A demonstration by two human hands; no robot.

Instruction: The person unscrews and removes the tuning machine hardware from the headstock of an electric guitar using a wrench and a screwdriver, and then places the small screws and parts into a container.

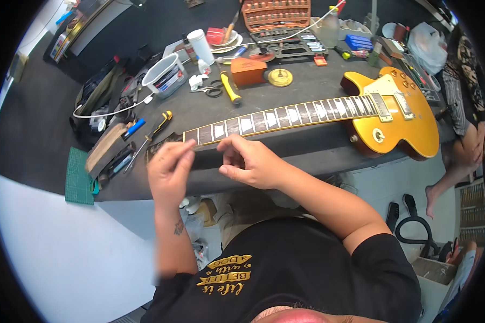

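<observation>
A gold electric guitar (417, 132) lies across the bench with its body at the right. No strings can be made out over its dark fretboard (280, 117), which has pale block inlays. My left hand (170, 169) is closed in a pinch by the nut end and partly covers the dark headstock (170, 139). Whatever its fingertips hold, if anything, is too small to make out. Just in front of the neck, my right hand (253, 161) is loosely curled, thumb and forefinger apart, with nothing visible between them.
Behind the neck are a yellow-handled hammer (230, 89), scissors (213, 90), an orange block (248, 71) and a clear tub (166, 75). A screwdriver (159, 125) and green cutting mat (78, 175) lie left. A socket set (277, 16) stands far back. Another person's leg (451, 167) shows right.
</observation>
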